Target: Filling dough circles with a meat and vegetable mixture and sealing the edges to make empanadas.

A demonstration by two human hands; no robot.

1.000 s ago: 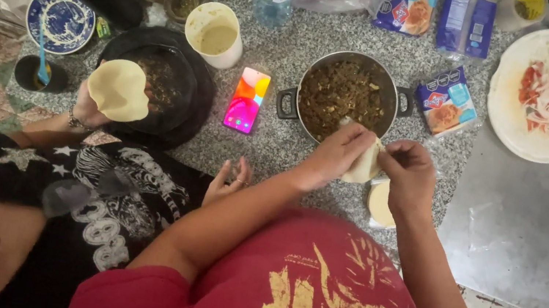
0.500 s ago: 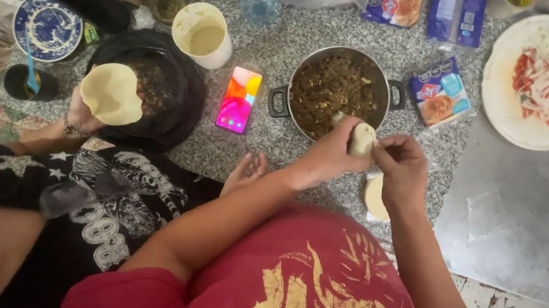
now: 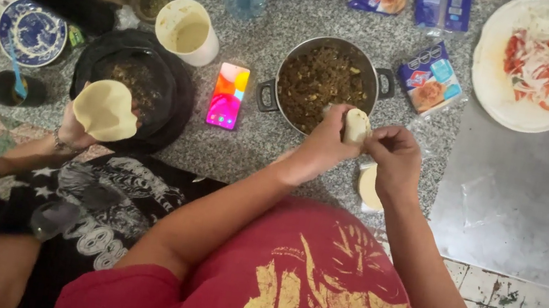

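Pale dough, a small folded piece, was pinched between the fingertips of both hands, just over the near rim of the metal pot of dark filling. Left hand curled its fingers around the piece from the left; right hand pressed thumb and fingers together on its right edge. Below the right fingers lay a flat dough disc on the granite counter. Left of the left fingers, a phone lay face up. Farther left, another person's hand held a round dough sheet.
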